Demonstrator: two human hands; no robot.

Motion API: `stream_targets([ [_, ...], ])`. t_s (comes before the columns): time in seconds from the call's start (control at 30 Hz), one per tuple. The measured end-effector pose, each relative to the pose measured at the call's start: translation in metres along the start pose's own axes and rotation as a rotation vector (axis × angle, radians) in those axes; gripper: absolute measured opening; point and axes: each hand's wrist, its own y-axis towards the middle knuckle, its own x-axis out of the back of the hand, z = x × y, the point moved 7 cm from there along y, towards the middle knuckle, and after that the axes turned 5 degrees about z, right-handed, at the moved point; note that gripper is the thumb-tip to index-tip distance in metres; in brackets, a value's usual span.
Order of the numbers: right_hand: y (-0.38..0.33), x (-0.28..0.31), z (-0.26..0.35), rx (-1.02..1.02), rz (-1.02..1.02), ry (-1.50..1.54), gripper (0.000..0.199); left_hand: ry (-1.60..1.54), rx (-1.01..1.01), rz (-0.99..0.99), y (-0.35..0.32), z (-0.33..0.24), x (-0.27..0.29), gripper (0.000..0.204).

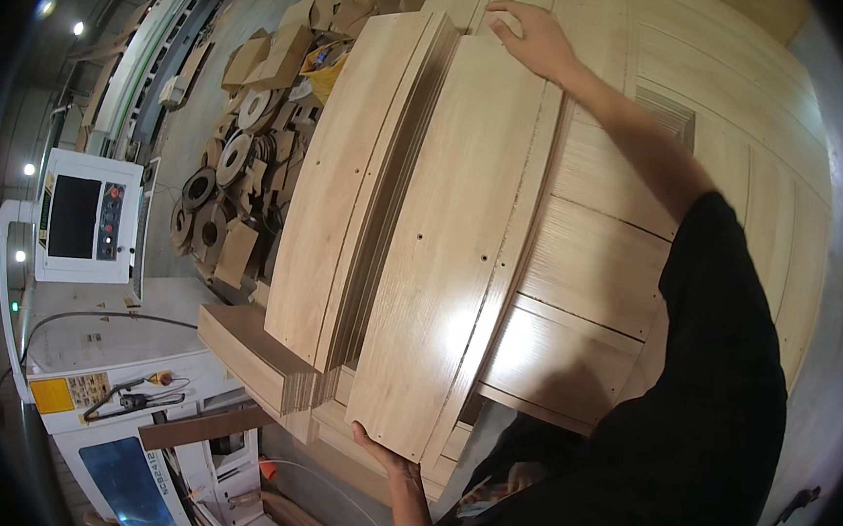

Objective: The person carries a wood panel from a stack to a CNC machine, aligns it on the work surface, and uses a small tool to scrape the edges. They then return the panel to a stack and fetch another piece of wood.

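- Your pale wooden board (433, 282) lies at the centre of view, slanting from 7 o'clock to 1 o'clock, small dark holes in its face.
- Your left hand (391, 458), near 6 o'clock, grips its near end: thumb by the corner, the other fingers mostly hidden, presumably underneath to bear weight.
- Your right hand (535, 42), at 1 o'clock, is at the far end; thumb and forefinger stand apart, and you cannot tell how firmly it touches. A hand at each end probably steadies such a long piece.
- The stack of similar boards (347, 180) at 11 o'clock lies roughly parallel, likely to keep the pieces orderly.
- Grooved wooden panels (578, 262) at 3 o'clock seem to serve as your work surface.
- Dark lettering borders the machine's blue window (140, 503) at 8 o'clock; a yellow label (52, 395) sits between 8 and 9, its print too small to read.
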Motion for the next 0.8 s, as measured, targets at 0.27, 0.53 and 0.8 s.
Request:
stream_targets([
  [0.27,-0.237,-0.010,0.016,-0.413,-0.254,0.198,0.048,-0.111,-0.064,0.141,0.005,0.012,-0.010,0.094],
  [0.53,-0.329,-0.096,0.107,-0.535,-0.171,0.441,0.064,-0.214,0.070,0.220,-0.002,0.014,-0.029,0.094],
  [0.8,-0.306,-0.109,0.098,-0.531,-0.195,0.506,0.066,-0.172,0.045,0.255,0.008,-0.002,-0.047,0.097],
])
